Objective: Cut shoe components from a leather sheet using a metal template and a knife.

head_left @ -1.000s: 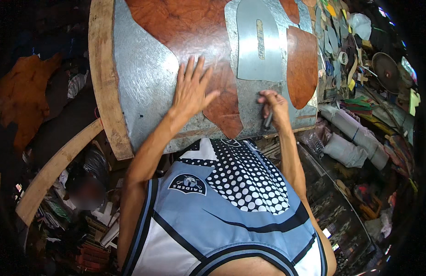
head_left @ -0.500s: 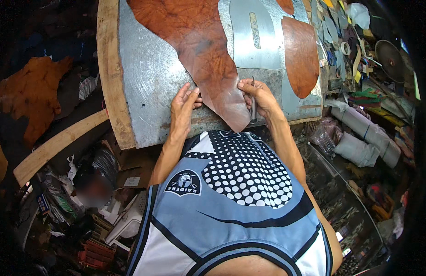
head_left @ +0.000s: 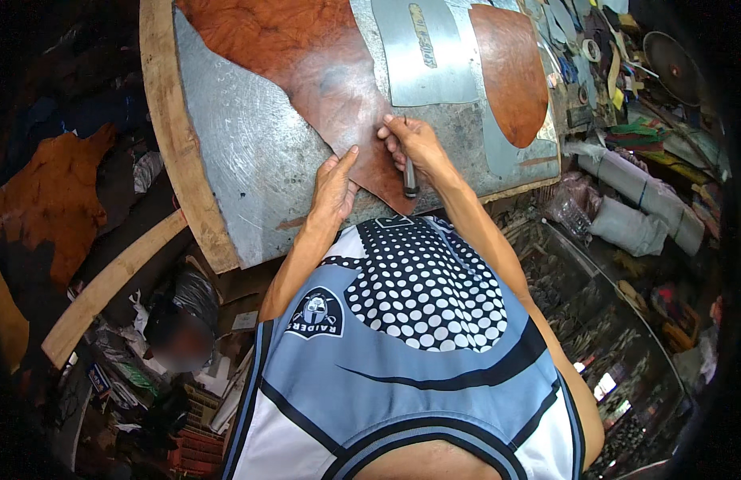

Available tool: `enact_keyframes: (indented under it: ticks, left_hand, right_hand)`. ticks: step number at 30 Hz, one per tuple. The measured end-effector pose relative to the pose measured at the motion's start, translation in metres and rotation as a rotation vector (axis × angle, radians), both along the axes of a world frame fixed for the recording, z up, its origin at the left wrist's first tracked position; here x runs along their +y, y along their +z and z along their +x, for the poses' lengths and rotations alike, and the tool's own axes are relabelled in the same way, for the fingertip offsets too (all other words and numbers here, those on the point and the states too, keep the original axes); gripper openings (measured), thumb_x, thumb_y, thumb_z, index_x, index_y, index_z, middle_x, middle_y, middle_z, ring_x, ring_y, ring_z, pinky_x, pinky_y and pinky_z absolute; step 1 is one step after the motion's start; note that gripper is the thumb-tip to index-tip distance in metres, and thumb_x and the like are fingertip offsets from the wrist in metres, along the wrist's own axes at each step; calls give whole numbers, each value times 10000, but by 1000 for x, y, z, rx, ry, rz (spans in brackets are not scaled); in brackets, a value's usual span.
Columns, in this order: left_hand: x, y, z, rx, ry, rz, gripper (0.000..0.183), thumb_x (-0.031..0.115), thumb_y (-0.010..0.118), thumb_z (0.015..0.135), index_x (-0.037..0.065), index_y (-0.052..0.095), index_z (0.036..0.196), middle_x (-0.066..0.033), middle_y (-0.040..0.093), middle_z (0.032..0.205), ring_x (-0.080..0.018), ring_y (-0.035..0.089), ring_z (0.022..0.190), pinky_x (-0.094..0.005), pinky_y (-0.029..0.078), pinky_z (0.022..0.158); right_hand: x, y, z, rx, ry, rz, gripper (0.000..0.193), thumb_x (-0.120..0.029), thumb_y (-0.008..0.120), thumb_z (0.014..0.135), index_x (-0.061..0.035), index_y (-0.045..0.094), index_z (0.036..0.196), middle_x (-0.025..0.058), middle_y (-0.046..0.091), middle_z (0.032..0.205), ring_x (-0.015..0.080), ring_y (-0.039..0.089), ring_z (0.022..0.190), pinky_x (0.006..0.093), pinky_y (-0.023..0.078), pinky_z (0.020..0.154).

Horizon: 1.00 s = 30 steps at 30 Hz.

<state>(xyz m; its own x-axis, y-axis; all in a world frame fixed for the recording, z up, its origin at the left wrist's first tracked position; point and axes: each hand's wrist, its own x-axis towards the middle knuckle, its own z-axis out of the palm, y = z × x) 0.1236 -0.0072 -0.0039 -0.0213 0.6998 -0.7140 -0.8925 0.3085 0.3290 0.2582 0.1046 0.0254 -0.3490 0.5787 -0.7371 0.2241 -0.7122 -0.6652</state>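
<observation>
A large brown leather piece [head_left: 330, 76] lies on the scratched metal sheet, its narrow end pointing toward me. At the left edge of that end is my left hand [head_left: 332, 192], the thumb over the leather and the other fingers curled at its edge. My right hand [head_left: 416, 148] is closed at the right edge, thumb and forefinger pinched together. Its lower fingers wrap a slim tool with a dark handle [head_left: 410, 182]; the tool's working end is hidden. To the right lie a grey flat template [head_left: 426, 76] and a rounded brown leather piece [head_left: 510, 76].
The metal sheet [head_left: 234, 136] covers a wood-edged table [head_left: 166, 104]. A curved wooden strip [head_left: 118, 280] projects at left, near another hanging leather piece [head_left: 58, 192]. Wrapped rolls [head_left: 634, 184] lie at right, below cluttered scraps and a round fan-like object [head_left: 672, 68].
The view has shifted, and the leather's narrow end sits further left. My right hand has turned, showing more of the tool's handle. My left thumb now reaches over the leather.
</observation>
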Motion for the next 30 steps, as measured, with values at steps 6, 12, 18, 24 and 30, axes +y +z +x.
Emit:
enact_keyframes:
  ticks: [6,12,18,24,30]
  left_hand:
    - [0,4,7,35,35,-42,260,169,571,972,17,559,1183,-108,652,1119,-186,645,985,-324,520,878]
    - [0,2,7,21,29,-79,212,172,574,973,33,600,1130,-73,677,1026,-148,658,875,-268,530,778]
    - [0,6,8,16,33,-85,206,187,595,964,46,620,1112,-61,675,1027,-123,641,892,-257,511,782]
    - [-3,-1,10,50,11,-72,229,204,619,953,53,617,1125,-56,671,1062,-130,634,901,-239,479,778]
    - [-1,-2,11,16,35,-29,235,188,603,959,34,606,1137,-78,674,1061,-157,646,934,-290,513,829]
  right_hand:
    - [-8,-10,-4,-137,-25,103,365,-327,540,979,-29,603,779,12,520,546,97,432,375,256,342,338]
    - [-13,-6,-13,-307,4,217,406,-333,538,975,-10,615,741,37,540,533,116,459,373,278,354,340]
    - [-14,-9,-13,-328,5,253,419,-330,539,973,1,632,734,46,541,517,119,463,366,285,361,344]
    - [-14,-8,-12,-305,-3,241,387,-330,536,984,-39,580,732,16,515,530,99,414,344,257,326,314]
    - [-12,-8,-11,-298,2,249,399,-327,538,978,-17,598,733,37,530,526,112,443,353,271,347,323]
